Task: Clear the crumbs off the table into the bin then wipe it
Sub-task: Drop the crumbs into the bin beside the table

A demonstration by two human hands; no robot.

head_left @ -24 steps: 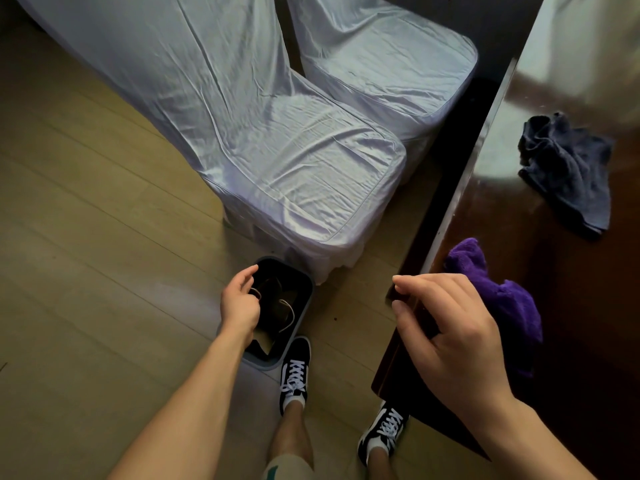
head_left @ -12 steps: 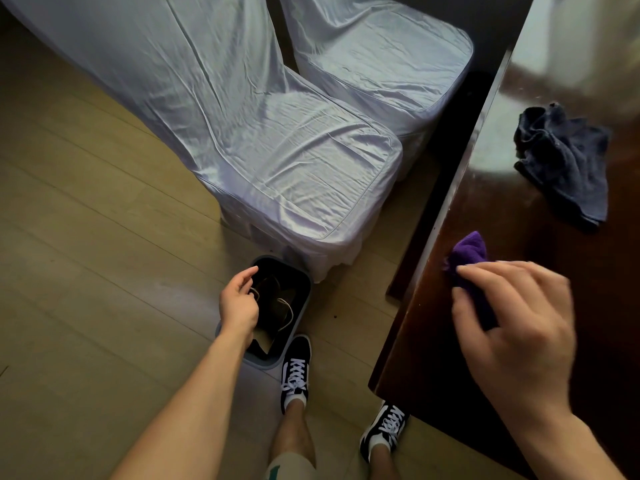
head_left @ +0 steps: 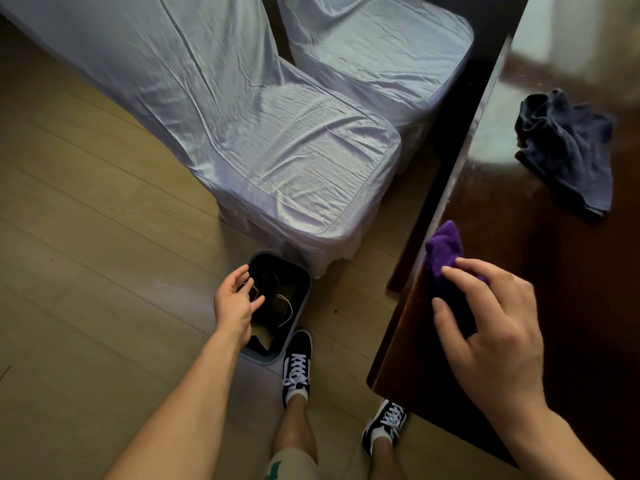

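A small dark bin (head_left: 268, 359) stands on the floor between the chair and my left foot, with scraps inside it. My left hand (head_left: 234, 304) hovers over the bin's left rim, fingers apart and holding nothing. On the right is the glossy dark wooden table (head_left: 571, 299). My right hand (head_left: 491, 330) presses and grips a purple cloth (head_left: 445, 249) at the table's left edge, above the floor beside the bin. No crumbs can be made out on the table. Most of the cloth is hidden under my fingers.
A crumpled dark blue cloth (head_left: 568, 154) lies farther back on the table. Two chairs in pale satin covers (head_left: 277, 133) (head_left: 381, 50) stand close to the table edge, the nearer one just behind the bin. My feet in black sneakers (head_left: 296, 367) (head_left: 386, 422) stand on the wooden floor.
My right hand left the table edge, settled on the purple cloth and drew it toward the edge. My left hand stayed over the bin, its fingers spreading a little.
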